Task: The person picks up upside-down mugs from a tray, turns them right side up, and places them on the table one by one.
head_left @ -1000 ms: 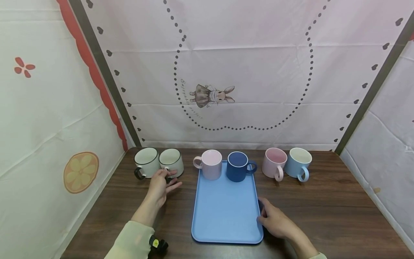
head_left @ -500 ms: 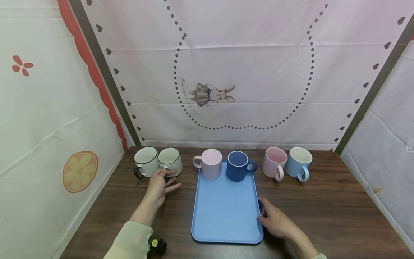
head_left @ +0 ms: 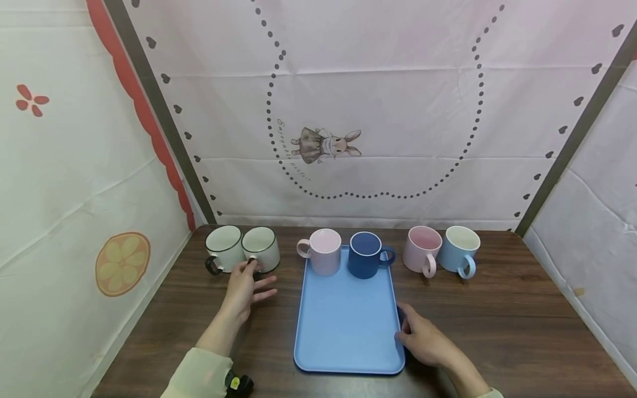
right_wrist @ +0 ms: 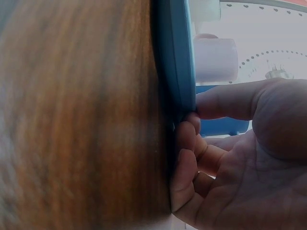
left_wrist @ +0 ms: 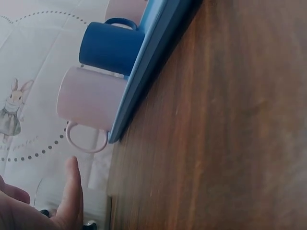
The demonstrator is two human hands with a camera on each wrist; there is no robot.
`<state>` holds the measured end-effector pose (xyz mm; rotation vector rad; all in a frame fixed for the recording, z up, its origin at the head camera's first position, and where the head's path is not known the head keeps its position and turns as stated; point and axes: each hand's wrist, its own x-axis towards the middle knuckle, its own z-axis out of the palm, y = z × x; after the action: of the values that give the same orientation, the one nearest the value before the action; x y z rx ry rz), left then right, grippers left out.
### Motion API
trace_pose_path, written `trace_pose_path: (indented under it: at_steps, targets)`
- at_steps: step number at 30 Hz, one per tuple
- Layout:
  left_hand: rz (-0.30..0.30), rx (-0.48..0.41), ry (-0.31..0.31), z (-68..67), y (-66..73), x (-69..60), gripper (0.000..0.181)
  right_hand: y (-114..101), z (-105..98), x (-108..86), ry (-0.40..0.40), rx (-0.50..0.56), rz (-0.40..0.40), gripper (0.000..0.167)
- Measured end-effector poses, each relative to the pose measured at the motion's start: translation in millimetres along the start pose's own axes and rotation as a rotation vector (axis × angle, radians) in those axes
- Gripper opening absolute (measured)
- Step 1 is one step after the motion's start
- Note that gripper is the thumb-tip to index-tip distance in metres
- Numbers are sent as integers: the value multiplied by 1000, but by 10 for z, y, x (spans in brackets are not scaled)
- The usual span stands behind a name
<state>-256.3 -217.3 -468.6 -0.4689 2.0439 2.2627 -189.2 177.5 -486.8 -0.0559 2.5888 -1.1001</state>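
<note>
My left hand (head_left: 241, 288) pinches the black handle of a white, dark-rimmed mug (head_left: 269, 255) between thumb and finger, while its other fingers stretch out to the right. This mug stands upright on the table, close beside a similar white mug (head_left: 228, 255). In the left wrist view, the hand (left_wrist: 43, 208) partly hides the handle. On the right, my right hand (head_left: 425, 338) grips the long edge of a light blue tray (head_left: 348, 326). The right wrist view has the thumb (right_wrist: 225, 101) on the rim and curled fingers underneath.
A pale pink mug (head_left: 325, 254) and a navy mug (head_left: 365, 260) stand at the tray's far end. Right of the tray are a pink mug (head_left: 418, 255) and a light blue mug (head_left: 455, 255). Patterned cloth (head_left: 398, 121) hangs behind the wooden table (head_left: 507, 320).
The left hand has shifted slightly left and its outstretched fingers have drawn back from the mug's front. The gripped white mug sits marginally further left. The right hand and the tray stay put.
</note>
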Motion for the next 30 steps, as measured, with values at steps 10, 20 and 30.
trace_pose_path:
  at_steps: [10,20,30]
  targets:
    - [140,39,182,58,90,-189,34,8,0,-15,8,-1,-16,67]
    - [190,43,113,194,107,-320,23,11,11,-10,20,-1,-24,67]
    - [174,114,-28,350,-2,-358,25,2,8,-12,20,22,-5,67]
